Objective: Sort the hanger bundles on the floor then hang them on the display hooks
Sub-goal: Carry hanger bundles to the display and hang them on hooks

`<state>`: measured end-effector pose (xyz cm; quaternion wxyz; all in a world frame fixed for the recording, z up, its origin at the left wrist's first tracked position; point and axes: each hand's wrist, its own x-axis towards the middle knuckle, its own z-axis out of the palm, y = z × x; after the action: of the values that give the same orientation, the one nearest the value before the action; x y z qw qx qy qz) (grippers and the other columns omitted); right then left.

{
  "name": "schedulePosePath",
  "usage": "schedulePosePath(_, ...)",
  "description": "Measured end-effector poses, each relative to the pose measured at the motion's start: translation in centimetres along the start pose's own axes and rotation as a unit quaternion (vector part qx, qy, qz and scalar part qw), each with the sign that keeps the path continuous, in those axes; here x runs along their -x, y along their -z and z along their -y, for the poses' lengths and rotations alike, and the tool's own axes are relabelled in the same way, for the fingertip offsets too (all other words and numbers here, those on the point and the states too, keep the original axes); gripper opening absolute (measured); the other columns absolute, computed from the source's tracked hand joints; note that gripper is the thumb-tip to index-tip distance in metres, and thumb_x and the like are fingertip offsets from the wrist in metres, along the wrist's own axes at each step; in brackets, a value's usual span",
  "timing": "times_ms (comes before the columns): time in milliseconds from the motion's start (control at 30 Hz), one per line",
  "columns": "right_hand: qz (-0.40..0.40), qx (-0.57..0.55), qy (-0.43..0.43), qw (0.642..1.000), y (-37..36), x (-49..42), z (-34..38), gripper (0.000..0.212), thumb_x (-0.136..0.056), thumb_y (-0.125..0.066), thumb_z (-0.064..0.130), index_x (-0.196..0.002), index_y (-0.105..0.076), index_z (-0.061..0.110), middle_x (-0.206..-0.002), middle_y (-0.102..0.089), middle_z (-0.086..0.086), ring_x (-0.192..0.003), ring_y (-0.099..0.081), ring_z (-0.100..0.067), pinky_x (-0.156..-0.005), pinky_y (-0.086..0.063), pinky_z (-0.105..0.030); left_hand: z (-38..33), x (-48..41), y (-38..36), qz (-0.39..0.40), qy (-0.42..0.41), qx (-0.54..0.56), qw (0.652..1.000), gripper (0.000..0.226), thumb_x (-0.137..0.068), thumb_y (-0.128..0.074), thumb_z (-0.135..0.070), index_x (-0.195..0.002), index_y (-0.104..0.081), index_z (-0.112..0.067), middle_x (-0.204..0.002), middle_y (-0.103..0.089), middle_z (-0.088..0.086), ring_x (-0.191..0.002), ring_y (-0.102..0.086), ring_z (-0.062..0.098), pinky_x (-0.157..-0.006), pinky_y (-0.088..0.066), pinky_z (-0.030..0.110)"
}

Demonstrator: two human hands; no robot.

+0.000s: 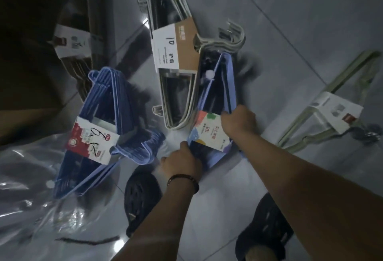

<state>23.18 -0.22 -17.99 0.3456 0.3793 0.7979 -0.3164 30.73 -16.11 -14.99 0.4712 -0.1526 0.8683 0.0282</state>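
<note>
From the left I see the dark blue bundle lying on plastic wrap, then the cream bundle on the floor. The left hand grips the near corner of the light blue bundle, and the right hand clasps its side by the label. Its far tip sits just beside the cream hooks. I judge a lift could snag them and drag that pile. The green bundle lies well apart.

Dim, bluish light; the upper left of the frame sinks into darkness. Glare spots shine on the floor tiles and plastic sheet. Edges bend and blur.
</note>
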Motion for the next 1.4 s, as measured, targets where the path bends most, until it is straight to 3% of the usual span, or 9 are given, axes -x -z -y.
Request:
schedulePosePath(100,-0.016,0.029,-0.030,0.999,0.1,-1.1,-0.5,0.024,-0.093,-0.071,0.033,-0.099,-0.070,0.010,-0.104,-0.074,-0.015,-0.082,-0.069,-0.034,-0.057,-0.050,-0.027,-0.4,-0.7,-0.7,0.006,-0.026,0.035,0.999,0.039,-0.097,-0.053,-0.031,-0.133,-0.052,-0.019,-0.113,-0.072,0.011,-0.106,-0.069,0.033,-0.092,-0.052,0.042)
schedulePosePath(200,-0.019,0.056,-0.027,0.998,0.2,-1.2,-0.3,0.023,-0.089,-0.076,0.034,-0.084,-0.066,0.013,-0.096,-0.075,-0.015,-0.076,-0.067,-0.032,-0.066,-0.057,-0.036,0.0,-1.0,-1.2,-0.033,-0.031,0.026,0.999,0.035,-0.095,-0.054,-0.040,-0.126,-0.055,-0.023,-0.113,-0.072,0.008,-0.109,-0.066,0.034,-0.093,-0.046,0.043)
schedulePosePath(367,-0.039,0.016,-0.027,0.999,-0.6,-1.3,0.1,0.026,-0.092,-0.074,0.034,-0.087,-0.071,0.009,-0.086,-0.073,-0.012,-0.063,-0.066,-0.028,-0.052,-0.048,-0.027,0.4,-2.2,-2.5,-0.019,-0.066,0.237,0.969,0.057,-0.100,-0.057,-0.031,-0.150,-0.032,-0.037,-0.113,-0.072,0.014,-0.103,-0.068,0.040,-0.086,-0.056,0.045)
schedulePosePath(700,-0.081,0.048,0.012,0.995,1.4,1.8,-4.1,0.020,-0.090,-0.070,0.017,-0.078,-0.057,0.007,-0.097,-0.072,-0.022,-0.089,-0.071,-0.038,-0.065,-0.042,-0.031,-0.8,3.3,-4.9,0.006,-0.106,0.129,0.986,0.063,-0.096,-0.052,-0.016,-0.155,-0.032,-0.022,-0.112,-0.071,0.015,-0.101,-0.068,0.037,-0.081,-0.054,0.039)
schedulePosePath(867,-0.083,0.002,0.024,0.996,8.3,7.6,-7.2,0.022,-0.092,-0.070,0.019,-0.082,-0.063,0.002,-0.084,-0.067,-0.015,-0.072,-0.060,-0.027,-0.062,-0.046,-0.031,-1.2,11.8,-1.9,0.034,-0.159,0.183,0.969,0.069,-0.085,-0.062,-0.055,-0.146,-0.038,-0.034,-0.112,-0.072,0.003,-0.096,-0.070,0.030,-0.076,-0.057,0.037)
schedulePosePath(1000,-0.073,-0.053,0.077,0.993,15.7,14.9,-6.7,0.016,-0.093,-0.066,0.012,-0.080,-0.066,0.003,-0.075,-0.066,-0.006,-0.069,-0.066,-0.026,-0.060,-0.053,-0.032,-0.5,18.6,4.3,0.055,-0.247,0.177,0.951,0.066,-0.074,-0.059,-0.084,-0.124,-0.046,-0.043,-0.124,-0.053,-0.013,-0.114,-0.054,0.014,-0.096,-0.052,0.038)
schedulePosePath(1133,-0.059,-0.094,0.131,0.985,23.8,22.6,-3.5,0.036,-0.086,-0.059,0.001,-0.058,-0.046,0.020,-0.060,-0.054,0.001,-0.056,-0.052,-0.016,-0.050,-0.039,-0.025,-1.6,23.5,16.5,-0.008,-0.255,0.329,0.909,0.073,-0.085,-0.055,-0.078,-0.142,-0.046,-0.035,-0.142,-0.046,-0.012,-0.126,-0.049,0.009,-0.105,-0.046,0.038)
schedulePosePath(1233,-0.042,-0.090,0.168,0.981,31.2,30.3,0.2,0.043,-0.079,-0.059,-0.004,-0.053,-0.039,0.023,-0.055,-0.049,0.007,-0.050,-0.043,-0.006,-0.042,-0.029,-0.018,-4.5,30.0,26.8,0.043,-0.295,0.450,0.842,0.067,-0.087,-0.064,-0.068,-0.140,-0.051,-0.030,-0.138,-0.060,-0.008,-0.113,-0.063,0.003,-0.090,-0.056,0.028)
schedulePosePath(1400,-0.081,-0.099,0.197,0.972,43.1,46.3,5.1,0.015,-0.085,-0.067,0.004,-0.071,-0.066,0.010,-0.073,-0.068,-0.003,-0.066,-0.064,-0.017,-0.053,-0.049,-0.026,-7.0,44.6,40.4,0.013,-0.366,0.504,0.782,0.071,-0.073,-0.086,-0.045,-0.132,-0.057,-0.017,-0.123,-0.071,-0.001,-0.104,-0.072,0.008,-0.082,-0.060,0.024)
